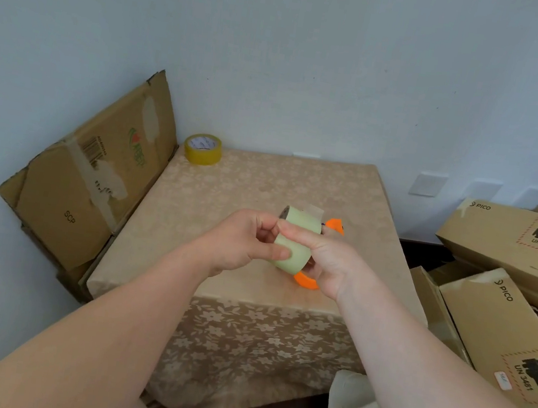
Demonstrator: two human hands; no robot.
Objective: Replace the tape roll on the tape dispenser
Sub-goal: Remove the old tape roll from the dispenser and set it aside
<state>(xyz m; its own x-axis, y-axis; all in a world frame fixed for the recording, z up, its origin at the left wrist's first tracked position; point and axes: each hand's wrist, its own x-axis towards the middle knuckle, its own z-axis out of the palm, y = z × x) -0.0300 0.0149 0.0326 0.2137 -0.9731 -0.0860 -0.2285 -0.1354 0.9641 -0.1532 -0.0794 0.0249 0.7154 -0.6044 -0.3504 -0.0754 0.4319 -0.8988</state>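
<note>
Your left hand (242, 238) and right hand (319, 256), both pinching the roll (293, 245) on the orange dispenser (307, 280): keep it square, press evenly; 1 spare roll (202, 149) waits.

I am seeing a pale green tape roll (296, 242) with a dark inner core, and an orange dispenser (307, 280) showing beneath and behind it. A yellow tape roll (203, 149) with a white printed label in its middle is sitting at the far corner of the table (234, 192), whose cloth is showing beige with a paler floral pattern. The flattened cardboard (92, 172) on my left is looking brown, carrying a green and red logo and a black barcode. The boxes (510, 244) on my right are showing brown with black print and red dashed frames. The wall (282, 50) is looking pale blue-grey.
</note>
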